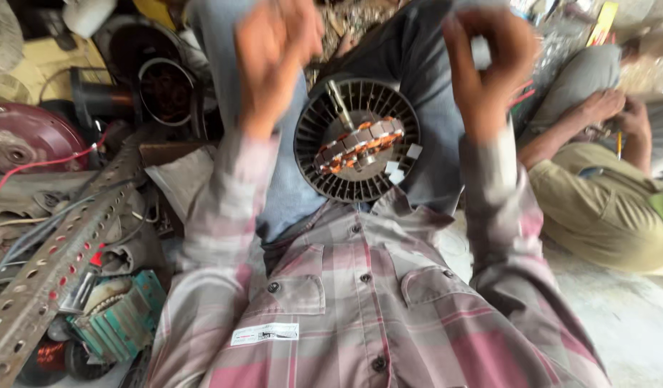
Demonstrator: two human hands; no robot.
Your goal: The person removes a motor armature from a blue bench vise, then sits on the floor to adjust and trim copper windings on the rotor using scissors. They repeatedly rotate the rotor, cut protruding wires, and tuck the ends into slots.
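While raised, both hands hover above motor stator | untouched

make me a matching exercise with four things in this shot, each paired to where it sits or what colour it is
Things:
1. round slotted motor part
2. perforated metal angle bar
3. red wire
4. another person's hands

Descriptions:
A. lies slanting at lower left
B. far right, busy above the knees
C. on the lap, between the raised left hand and right hand
D. runs across the dark red round cover at left

Pairs: 1-C, 2-A, 3-D, 4-B
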